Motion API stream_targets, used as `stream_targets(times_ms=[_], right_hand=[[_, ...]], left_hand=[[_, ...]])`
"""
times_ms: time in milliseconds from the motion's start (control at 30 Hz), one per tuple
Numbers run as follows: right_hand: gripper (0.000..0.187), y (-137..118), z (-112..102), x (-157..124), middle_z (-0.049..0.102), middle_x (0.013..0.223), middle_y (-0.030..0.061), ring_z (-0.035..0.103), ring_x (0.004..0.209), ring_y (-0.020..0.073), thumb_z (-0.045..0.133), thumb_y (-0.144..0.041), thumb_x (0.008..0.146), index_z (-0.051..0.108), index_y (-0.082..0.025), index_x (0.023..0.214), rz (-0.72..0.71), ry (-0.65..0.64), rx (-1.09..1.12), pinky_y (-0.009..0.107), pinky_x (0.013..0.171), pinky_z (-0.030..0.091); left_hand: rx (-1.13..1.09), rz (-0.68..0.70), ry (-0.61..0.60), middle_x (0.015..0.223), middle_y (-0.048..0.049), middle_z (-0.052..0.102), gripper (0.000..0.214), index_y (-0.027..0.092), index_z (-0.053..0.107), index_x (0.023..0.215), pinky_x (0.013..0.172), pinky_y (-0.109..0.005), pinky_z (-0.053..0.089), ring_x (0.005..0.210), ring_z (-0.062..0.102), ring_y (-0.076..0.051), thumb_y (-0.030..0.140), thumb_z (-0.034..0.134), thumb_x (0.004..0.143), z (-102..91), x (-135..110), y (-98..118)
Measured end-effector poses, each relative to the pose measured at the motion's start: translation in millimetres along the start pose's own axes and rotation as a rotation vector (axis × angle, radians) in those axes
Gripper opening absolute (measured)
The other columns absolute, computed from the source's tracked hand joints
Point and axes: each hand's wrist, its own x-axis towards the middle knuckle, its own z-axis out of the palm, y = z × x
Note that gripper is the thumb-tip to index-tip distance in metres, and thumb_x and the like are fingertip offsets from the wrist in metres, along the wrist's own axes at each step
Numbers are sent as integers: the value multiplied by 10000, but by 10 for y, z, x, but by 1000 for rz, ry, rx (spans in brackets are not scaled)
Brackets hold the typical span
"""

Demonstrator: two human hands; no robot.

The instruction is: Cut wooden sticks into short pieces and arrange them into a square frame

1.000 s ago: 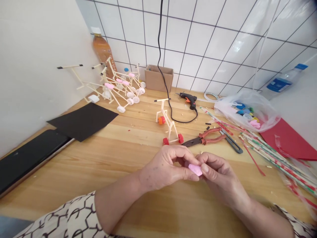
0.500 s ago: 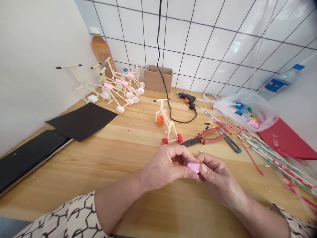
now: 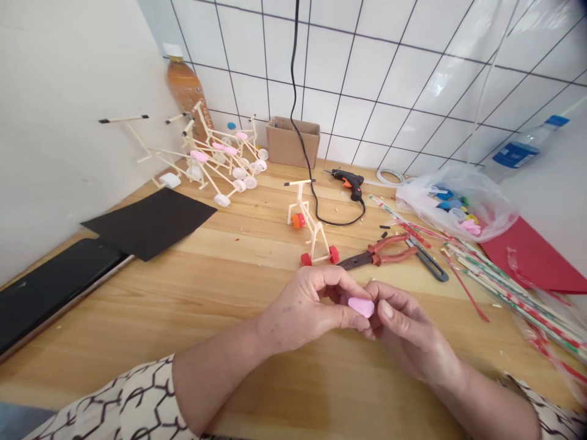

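A small pink oval piece (image 3: 361,307), like foam or soft clay, is pinched between the thumb and fingers of my left hand (image 3: 316,305). My right hand (image 3: 408,327) curls its fingers against the piece's right edge, its thumb lifted slightly off. Beyond my hands stands a little tricycle model (image 3: 306,221) of pale sticks, with red and orange cap wheels and black-tipped handlebars. Pliers (image 3: 376,252) lie just past my fingers, a grey utility knife (image 3: 428,261) beside them.
Several tricycle models (image 3: 220,153) with pink seats stand back left, near a tea bottle (image 3: 186,85) and cardboard box (image 3: 293,142). Black paper (image 3: 153,223) and a phone (image 3: 55,287) lie left. A glue gun (image 3: 348,182), bag of caps (image 3: 454,205) and wrapped sticks (image 3: 513,293) are right.
My right thumb has lifted away from the pink piece. My left hand keeps its pinch on it. The view has shifted very slightly.
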Motion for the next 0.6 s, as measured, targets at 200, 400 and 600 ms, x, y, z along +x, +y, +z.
stream_targets(times_ms=[200, 400, 600], right_hand=[[179, 8, 10, 8, 540, 622, -11, 419, 540, 82, 702, -328, 722, 631, -164, 714, 33, -1, 97, 206, 522, 322], [211, -12, 20, 33, 530, 606, -5, 416, 536, 86, 693, -352, 720, 643, -153, 671, 36, -41, 129, 211, 516, 332], [181, -14, 15, 50, 533, 580, -4, 410, 512, 79, 727, -305, 682, 657, -138, 677, 53, 7, 132, 200, 493, 317]], left_hand=[[34, -4, 13, 681, -2, 621, 166, 119, 651, 767, 718, -385, 564, 688, 673, -182, 13, 681, 644, 4, -11, 19], [93, -14, -2, 736, -15, 631, 149, 119, 654, 784, 723, -370, 564, 706, 675, -183, 60, 696, 653, 1, -27, 37], [230, -37, 59, 708, -2, 634, 217, 127, 621, 823, 687, -297, 552, 690, 659, -151, 67, 713, 636, 11, -34, 78]])
